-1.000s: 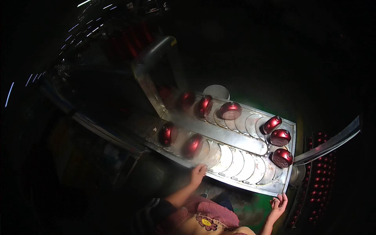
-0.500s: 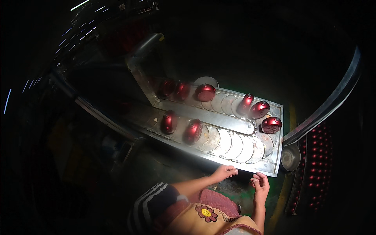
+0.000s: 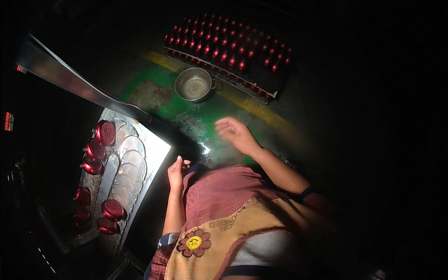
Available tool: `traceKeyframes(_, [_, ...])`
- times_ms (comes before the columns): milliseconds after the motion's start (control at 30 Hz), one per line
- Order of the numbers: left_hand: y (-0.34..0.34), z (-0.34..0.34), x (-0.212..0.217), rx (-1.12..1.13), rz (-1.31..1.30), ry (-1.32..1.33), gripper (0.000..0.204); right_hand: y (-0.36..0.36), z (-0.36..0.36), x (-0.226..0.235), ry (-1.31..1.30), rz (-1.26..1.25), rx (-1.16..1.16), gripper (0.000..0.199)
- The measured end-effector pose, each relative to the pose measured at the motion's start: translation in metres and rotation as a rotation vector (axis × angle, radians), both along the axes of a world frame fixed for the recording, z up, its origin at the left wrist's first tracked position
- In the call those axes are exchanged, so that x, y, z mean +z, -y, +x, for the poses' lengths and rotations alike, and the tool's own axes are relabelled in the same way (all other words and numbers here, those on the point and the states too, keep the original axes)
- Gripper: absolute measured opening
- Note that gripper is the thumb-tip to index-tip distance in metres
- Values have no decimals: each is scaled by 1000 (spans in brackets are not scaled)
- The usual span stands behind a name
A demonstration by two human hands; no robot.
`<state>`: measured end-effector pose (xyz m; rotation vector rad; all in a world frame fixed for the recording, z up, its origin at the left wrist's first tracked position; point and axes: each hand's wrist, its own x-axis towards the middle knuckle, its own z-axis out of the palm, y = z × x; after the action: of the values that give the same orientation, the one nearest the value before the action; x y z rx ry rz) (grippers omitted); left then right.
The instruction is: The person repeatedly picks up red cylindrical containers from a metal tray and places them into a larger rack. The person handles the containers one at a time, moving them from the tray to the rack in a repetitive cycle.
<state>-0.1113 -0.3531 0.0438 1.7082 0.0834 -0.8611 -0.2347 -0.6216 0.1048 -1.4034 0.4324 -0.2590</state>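
Note:
My left hand (image 3: 177,172) hangs beside the conveyor's corner, fingers curled in with the thumb up, and nothing shows in it. In front of my apron, over the green floor, my right hand (image 3: 235,134) is raised with its fingers loosely stretched and slightly blurred; it holds nothing. To my left is a metal conveyor (image 3: 156,145) with overlapping crescent-shaped plates. On it stand several glossy dark-red rounded pieces with short necks, among them one near its end (image 3: 106,133) and another farther along (image 3: 112,210). Neither hand touches them.
Ahead, a two-handled metal pot (image 3: 194,85) sits on the floor. Beyond it, past a yellow floor line (image 3: 245,108), a low rack (image 3: 254,91) carries many rows of red pieces. A curved metal rail (image 3: 84,86) rises over the conveyor's end. The right side is dark.
My view has swung right, so the conveyor now lies at my left and the pot and rack are ahead. My hands have moved apart, with the right one stretched out forward.

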Motion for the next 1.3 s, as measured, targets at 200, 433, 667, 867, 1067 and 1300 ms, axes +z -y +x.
traceKeyframes(200, [92,45,-28,-159,106,-101,37,96,-26,-50,-51,93,-188,34])
traceKeyframes(433, [268,134,-125,-353,3,-50,27,231,-58,-164,-227,221,-498,32])
traceKeyframes(667, [519,200,-238,-1005,163,365,44,363,-46,-270,-661,-157,-598,50])
traceKeyframes(867, [663,192,-335,-1190,257,766,63,477,16,-386,-799,-700,-597,69])
traceKeyframes(1067, [715,155,-415,-982,557,652,67,568,50,-519,-869,-819,-571,80])
traceKeyframes(1300, [708,145,-444,-761,420,793,54,592,52,-546,-961,-762,-775,68])
